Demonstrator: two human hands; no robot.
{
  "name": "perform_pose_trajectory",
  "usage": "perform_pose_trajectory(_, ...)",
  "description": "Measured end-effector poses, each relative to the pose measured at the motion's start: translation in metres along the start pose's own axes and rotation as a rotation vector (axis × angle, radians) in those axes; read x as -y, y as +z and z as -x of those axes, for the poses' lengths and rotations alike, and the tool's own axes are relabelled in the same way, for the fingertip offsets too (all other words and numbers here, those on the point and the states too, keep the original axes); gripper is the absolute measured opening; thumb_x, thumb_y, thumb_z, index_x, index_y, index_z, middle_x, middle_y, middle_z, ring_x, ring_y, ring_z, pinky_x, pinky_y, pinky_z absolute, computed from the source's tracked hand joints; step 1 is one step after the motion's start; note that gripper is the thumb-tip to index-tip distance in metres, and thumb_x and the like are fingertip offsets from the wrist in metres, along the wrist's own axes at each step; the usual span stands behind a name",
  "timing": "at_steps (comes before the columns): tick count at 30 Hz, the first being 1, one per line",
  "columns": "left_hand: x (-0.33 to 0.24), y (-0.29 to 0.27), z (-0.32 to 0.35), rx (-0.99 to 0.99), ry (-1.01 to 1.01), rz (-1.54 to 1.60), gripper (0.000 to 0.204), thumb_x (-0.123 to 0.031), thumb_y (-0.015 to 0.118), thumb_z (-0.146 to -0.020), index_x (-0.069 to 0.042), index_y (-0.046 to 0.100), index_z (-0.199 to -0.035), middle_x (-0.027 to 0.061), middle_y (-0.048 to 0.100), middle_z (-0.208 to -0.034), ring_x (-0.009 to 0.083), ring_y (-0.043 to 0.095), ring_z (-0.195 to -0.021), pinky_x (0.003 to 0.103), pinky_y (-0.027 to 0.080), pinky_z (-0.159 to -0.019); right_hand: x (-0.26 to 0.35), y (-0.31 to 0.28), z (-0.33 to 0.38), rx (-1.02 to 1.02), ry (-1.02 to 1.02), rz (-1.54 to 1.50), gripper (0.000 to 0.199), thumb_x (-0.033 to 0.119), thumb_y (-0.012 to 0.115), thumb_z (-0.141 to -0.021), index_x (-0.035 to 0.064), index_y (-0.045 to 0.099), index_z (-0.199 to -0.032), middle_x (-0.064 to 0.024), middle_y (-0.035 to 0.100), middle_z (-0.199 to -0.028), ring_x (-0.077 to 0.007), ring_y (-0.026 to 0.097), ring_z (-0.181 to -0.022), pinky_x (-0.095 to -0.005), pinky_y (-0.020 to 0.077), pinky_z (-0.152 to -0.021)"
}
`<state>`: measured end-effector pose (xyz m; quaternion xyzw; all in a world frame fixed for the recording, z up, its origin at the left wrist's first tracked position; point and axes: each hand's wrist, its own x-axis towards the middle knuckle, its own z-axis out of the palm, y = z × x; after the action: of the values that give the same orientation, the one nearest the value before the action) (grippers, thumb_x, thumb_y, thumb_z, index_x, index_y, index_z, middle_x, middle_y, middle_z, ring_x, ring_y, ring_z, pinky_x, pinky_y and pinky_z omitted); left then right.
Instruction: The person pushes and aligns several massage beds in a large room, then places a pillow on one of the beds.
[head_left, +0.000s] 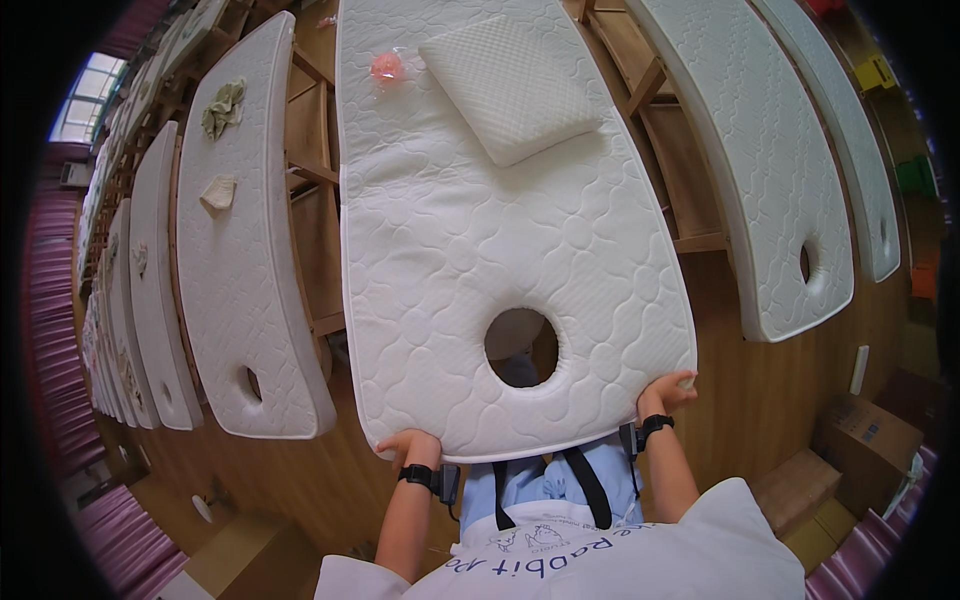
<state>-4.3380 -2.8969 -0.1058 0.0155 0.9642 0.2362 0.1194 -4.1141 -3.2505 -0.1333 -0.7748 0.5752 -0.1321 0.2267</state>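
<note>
In front of me a white quilted massage-bed mattress (430, 280) stretches away, with a round face hole near its close end. My left hand (408, 446) is closed on the near left corner, its fingers partly hidden by the edge. At the near right corner my right hand (668, 394) grips the rim, thumb on the side and other fingers partly hidden. Toward the far end lie a white textured foam pillow (510, 90), tilted across the mattress, and a small pink item (387, 68) in clear wrapping.
Another white mattress (235, 290) on the left carries a green cloth (223, 108) and a cream cloth (217, 195). More beds (760, 170) stand on the right. Wooden frames (680, 170) show between them. Cardboard boxes (866, 448) sit at lower right on the wooden floor (720, 350).
</note>
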Motion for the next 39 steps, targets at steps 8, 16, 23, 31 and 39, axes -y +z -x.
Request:
perform_pose_trajectory(8, -0.010, -0.003, -0.019, 0.077, 0.024, 0.050, 0.082, -0.068, 0.027, -0.077, -0.002, 0.046, -0.123, 0.0218, 0.047, -0.125, 0.0369, 0.047, -0.112, 0.044, 0.033, -0.097, 0.040, -0.042, 0.014, 0.160, 0.030, -0.023, 0.061, 0.056, 0.035, -0.086, 0.0004, 0.045, -0.109, -0.0234, 0.047, -0.109, -0.0394, 0.054, -0.090, -0.0473, 0.0462, -0.074)
perform_pose_trajectory(16, -0.007, -0.013, 0.006, -0.012, 0.050, 0.016, 0.081, -0.067, 0.028, -0.078, -0.003, 0.044, -0.124, 0.0217, 0.046, -0.125, 0.0371, 0.047, -0.111, 0.044, 0.033, -0.096, 0.004, -0.004, 0.006, 0.093, -0.022, 0.058, 0.061, 0.054, 0.034, -0.087, -0.0025, 0.045, -0.106, -0.0248, 0.049, -0.106, -0.0411, 0.054, -0.090, -0.0489, 0.0458, -0.075)
perform_pose_trajectory(23, -0.004, -0.004, 0.006, -0.016, 0.113, 0.009, 0.079, -0.066, 0.028, -0.079, -0.002, 0.044, -0.122, 0.0226, 0.047, -0.123, 0.0379, 0.048, -0.108, 0.045, 0.034, -0.094, 0.002, -0.010, 0.012, 0.077, 0.010, 0.100, 0.061, 0.053, 0.034, -0.087, -0.0042, 0.046, -0.104, -0.0258, 0.050, -0.104, -0.0418, 0.054, -0.089, -0.0493, 0.0459, -0.074)
perform_pose_trajectory(31, -0.008, -0.001, 0.008, 0.140, 0.079, -0.005, 0.076, -0.064, 0.028, -0.079, -0.001, 0.044, -0.120, 0.0237, 0.048, -0.120, 0.0389, 0.049, -0.106, 0.046, 0.036, -0.092, 0.027, -0.030, 0.005, 0.118, -0.023, 0.017, 0.063, 0.054, 0.032, -0.088, -0.0053, 0.046, -0.104, -0.0268, 0.050, -0.103, -0.0415, 0.054, -0.090, -0.0494, 0.0455, -0.075)
perform_pose_trajectory(39, -0.003, -0.003, -0.007, 0.055, 0.062, -0.004, 0.074, -0.062, 0.028, -0.080, -0.001, 0.044, -0.118, 0.0247, 0.049, -0.117, 0.0398, 0.050, -0.103, 0.047, 0.037, -0.090, 0.006, -0.009, 0.006, 0.007, -0.081, 0.007, 0.062, 0.052, 0.030, -0.088, -0.0071, 0.045, -0.102, -0.0286, 0.053, -0.096, -0.0431, 0.056, -0.084, -0.0509, 0.0469, -0.071)
